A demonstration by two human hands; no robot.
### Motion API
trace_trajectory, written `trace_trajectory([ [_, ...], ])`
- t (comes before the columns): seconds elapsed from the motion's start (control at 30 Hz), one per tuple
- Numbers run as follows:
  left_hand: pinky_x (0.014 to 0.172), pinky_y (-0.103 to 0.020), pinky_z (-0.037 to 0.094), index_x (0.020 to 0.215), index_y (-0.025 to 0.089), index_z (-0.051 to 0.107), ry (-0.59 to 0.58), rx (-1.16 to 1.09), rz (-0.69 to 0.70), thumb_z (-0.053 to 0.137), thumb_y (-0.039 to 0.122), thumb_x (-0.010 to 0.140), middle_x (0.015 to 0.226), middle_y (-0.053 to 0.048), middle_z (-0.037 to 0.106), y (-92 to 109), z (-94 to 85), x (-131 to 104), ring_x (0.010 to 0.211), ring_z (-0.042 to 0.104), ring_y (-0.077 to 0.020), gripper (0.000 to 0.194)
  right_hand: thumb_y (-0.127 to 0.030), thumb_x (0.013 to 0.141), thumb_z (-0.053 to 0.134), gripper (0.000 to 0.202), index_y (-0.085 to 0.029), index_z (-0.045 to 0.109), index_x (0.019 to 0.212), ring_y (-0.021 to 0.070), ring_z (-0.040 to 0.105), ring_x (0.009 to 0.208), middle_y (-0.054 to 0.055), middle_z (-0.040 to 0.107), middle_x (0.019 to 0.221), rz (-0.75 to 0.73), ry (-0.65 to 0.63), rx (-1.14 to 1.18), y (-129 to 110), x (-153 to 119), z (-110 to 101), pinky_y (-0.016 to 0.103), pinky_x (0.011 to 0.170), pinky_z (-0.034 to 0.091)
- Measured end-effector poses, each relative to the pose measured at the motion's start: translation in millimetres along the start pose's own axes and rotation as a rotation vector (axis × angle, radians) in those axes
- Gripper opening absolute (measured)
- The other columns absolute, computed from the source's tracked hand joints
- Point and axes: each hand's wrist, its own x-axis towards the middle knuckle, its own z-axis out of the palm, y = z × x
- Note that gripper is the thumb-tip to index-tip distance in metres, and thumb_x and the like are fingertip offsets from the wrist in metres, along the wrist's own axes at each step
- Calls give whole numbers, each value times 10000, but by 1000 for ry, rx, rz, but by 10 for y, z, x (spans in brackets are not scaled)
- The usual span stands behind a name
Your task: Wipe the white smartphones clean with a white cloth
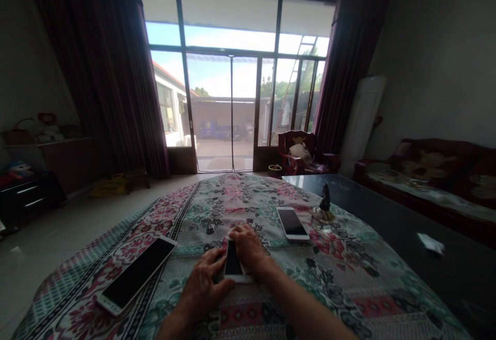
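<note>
A white smartphone [233, 265] with a dark screen lies on the flowered tablecloth [201, 216] in front of me. My left hand [205, 283] grips its left side, the thumb lying along the lower edge. Across the upper right of the screen rests my right hand [248, 247], fingers curled and pressed down. A bit of white shows at those fingertips; whether it is a cloth or the phone's end, I cannot tell. Left of my hands lies a larger white smartphone [137, 275], screen up. Another white smartphone [293, 223] lies to the upper right.
A dark figurine on a clear base [324, 203] stands at the cloth's right. Beyond is a dark glossy tabletop [383, 216] with a crumpled white paper [431, 243]. A wooden sofa [434, 169] is at right, a red armchair [298, 149] near the glass doors [225, 112].
</note>
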Motion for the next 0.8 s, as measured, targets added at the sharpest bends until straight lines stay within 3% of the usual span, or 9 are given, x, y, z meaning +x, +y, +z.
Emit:
trace_trajectory([
  [0.2, 1092, -427, 372, 1227, 290, 626, -2, 11, -22, 680, 332, 714, 1343, -56, 569, -45, 44, 5, 1284, 456, -297, 518, -158, 892, 461, 274, -250, 683, 1025, 166, 514, 1006, 25, 658, 1021, -88, -21, 101, -86, -432, -35, 245, 895, 372],
  [0.3, 1092, -427, 372, 1225, 303, 626, -15, 8, -7, 675, 325, 718, 1338, -47, 573, -30, 23, 7, 1283, 459, -291, 510, -156, 886, 464, 272, -244, 688, 1012, 168, 516, 1017, 28, 660, 1016, -57, -35, 57, -26, -337, -6, 246, 900, 369],
  [0.57, 1071, -420, 404, 1184, 331, 651, -11, 19, 12, 683, 351, 721, 1316, -40, 590, 18, -14, 8, 1261, 486, -293, 464, -121, 850, 461, 265, -177, 718, 890, 216, 555, 1001, 105, 673, 1000, 71, -29, -49, 67, 317, 107, 288, 853, 385],
  [0.67, 1060, -432, 417, 1186, 315, 653, 15, 34, 6, 690, 372, 721, 1312, -56, 595, 1, 13, 6, 1253, 496, -301, 470, -134, 860, 463, 260, -182, 717, 890, 216, 554, 1000, 96, 677, 994, 75, -20, -41, 25, 300, 123, 281, 846, 388],
  [0.8, 1059, -439, 422, 1186, 298, 655, 44, 41, 26, 695, 381, 722, 1309, -62, 600, -39, 54, 4, 1243, 507, -299, 473, -173, 873, 482, 251, -225, 699, 986, 187, 526, 1040, 50, 673, 1040, 14, 19, 43, -25, -10, 106, 255, 909, 366],
])
